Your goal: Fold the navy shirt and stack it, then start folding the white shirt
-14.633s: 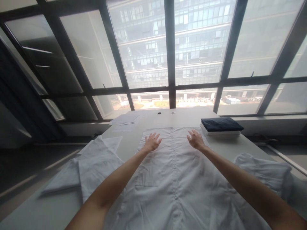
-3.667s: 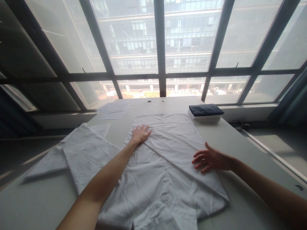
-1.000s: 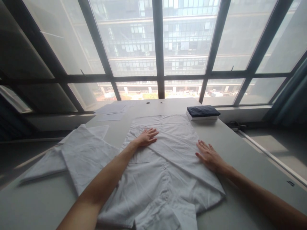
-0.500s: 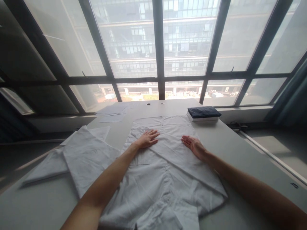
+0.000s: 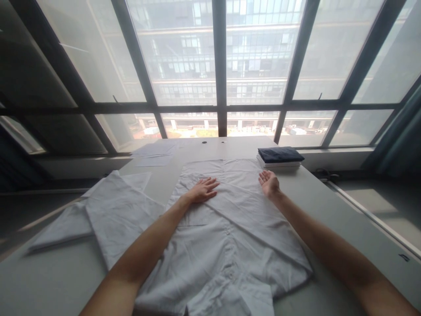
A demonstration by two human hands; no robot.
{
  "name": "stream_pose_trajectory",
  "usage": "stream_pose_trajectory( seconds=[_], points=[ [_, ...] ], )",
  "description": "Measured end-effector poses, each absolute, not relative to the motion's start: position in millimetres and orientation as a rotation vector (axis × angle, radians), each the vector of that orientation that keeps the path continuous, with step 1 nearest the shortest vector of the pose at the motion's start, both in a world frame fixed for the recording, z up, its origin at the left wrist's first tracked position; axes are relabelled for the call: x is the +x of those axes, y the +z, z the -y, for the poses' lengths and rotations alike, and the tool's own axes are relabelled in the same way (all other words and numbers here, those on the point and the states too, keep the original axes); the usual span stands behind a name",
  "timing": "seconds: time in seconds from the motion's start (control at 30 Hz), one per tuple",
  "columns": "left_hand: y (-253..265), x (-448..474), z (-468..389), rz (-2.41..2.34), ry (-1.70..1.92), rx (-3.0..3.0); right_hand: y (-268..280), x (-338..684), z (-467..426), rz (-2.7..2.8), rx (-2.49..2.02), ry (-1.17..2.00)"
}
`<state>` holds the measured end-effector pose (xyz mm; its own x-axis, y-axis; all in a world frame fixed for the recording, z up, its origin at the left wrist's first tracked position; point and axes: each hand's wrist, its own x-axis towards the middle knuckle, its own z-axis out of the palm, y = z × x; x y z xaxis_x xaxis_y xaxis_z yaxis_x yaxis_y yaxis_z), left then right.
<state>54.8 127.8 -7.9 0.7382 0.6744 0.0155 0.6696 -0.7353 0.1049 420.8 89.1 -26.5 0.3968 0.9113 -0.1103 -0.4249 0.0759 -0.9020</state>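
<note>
A white button-front shirt (image 5: 210, 245) lies spread on the white table (image 5: 332, 228), its collar nearest me and its hem toward the window. One sleeve is laid diagonally across the body from the right; the other stretches out on the left. Fingers spread, my left hand (image 5: 202, 190) presses flat on the shirt's left half. My right hand (image 5: 269, 183) is at the shirt's right edge near the hem, palm turned up and fingers slightly curled, with nothing visible in it.
At the back right sits a stack of folded clothes with a dark navy garment (image 5: 280, 154) on top. Sheets of paper (image 5: 154, 154) lie at the back left. Tall windows (image 5: 184, 66) rise behind the table.
My right hand has moved away from me and slightly right, from lying over the shirt to its edge, and has turned palm up. My left hand has stayed in place.
</note>
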Motion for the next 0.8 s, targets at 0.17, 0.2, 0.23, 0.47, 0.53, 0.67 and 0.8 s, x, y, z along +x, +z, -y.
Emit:
stream_pose_trajectory(
  seconds=[0.17,0.2,0.23,0.47,0.53,0.67,0.8],
  points=[
    [-8,54,-126,-1.106,0.081,2.821,-28,385,-125,0.562,-1.019,1.234],
    [-8,54,-126,-1.106,0.085,2.817,-27,390,-130,0.547,-1.02,1.233],
    [-8,54,-126,-1.105,0.092,2.813,-25,398,-134,0.528,-1.024,1.22],
    [-7,56,-124,-1.108,0.105,2.801,-18,458,-157,0.44,-1.11,0.995],
    [-7,57,-123,-1.108,0.095,2.8,-20,452,-163,0.478,-1.117,0.972],
    [-8,57,-122,-1.104,0.105,2.814,-20,434,-175,0.586,-1.107,1.013],
    [-9,57,-123,-1.106,0.124,2.814,-13,430,-190,0.641,-1.154,1.032]
  ],
)
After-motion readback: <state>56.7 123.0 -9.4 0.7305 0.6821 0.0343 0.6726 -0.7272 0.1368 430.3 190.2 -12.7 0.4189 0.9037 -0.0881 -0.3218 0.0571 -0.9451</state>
